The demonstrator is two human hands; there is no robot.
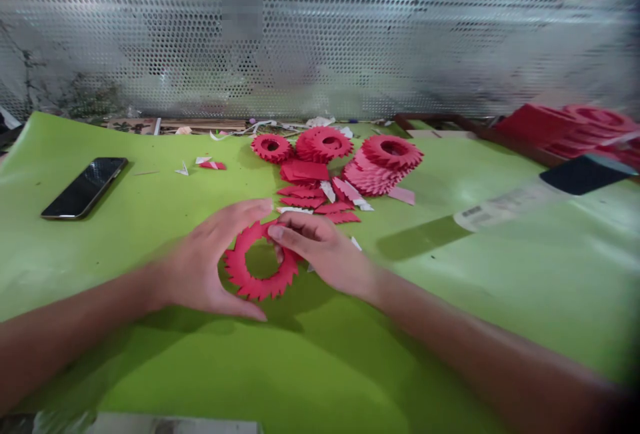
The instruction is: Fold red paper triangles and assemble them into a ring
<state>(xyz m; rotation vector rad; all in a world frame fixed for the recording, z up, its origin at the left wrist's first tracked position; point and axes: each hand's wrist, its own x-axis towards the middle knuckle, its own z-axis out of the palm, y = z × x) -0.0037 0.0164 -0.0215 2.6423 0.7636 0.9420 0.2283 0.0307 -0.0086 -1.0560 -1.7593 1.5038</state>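
A red paper ring with saw-tooth edges (250, 282) lies flat on the green table cover (150, 354) in the middle. My left hand (210, 267) curves around its left side, fingers stretched and spread, thumb at the ring's lower edge. My right hand (325, 251) rests on the ring's upper right part, fingers drawn together and pressing on the paper. Both hands are slightly smeared by motion.
Behind the ring lie loose red folded pieces (310, 197) and several stacked toothed rings (383, 161). A black phone (85, 187) lies at the left. A blurred bottle with a black cap (545, 191) lies at the right. Red paper stacks (570, 127) sit far right. Perforated metal wall (350, 34) behind.
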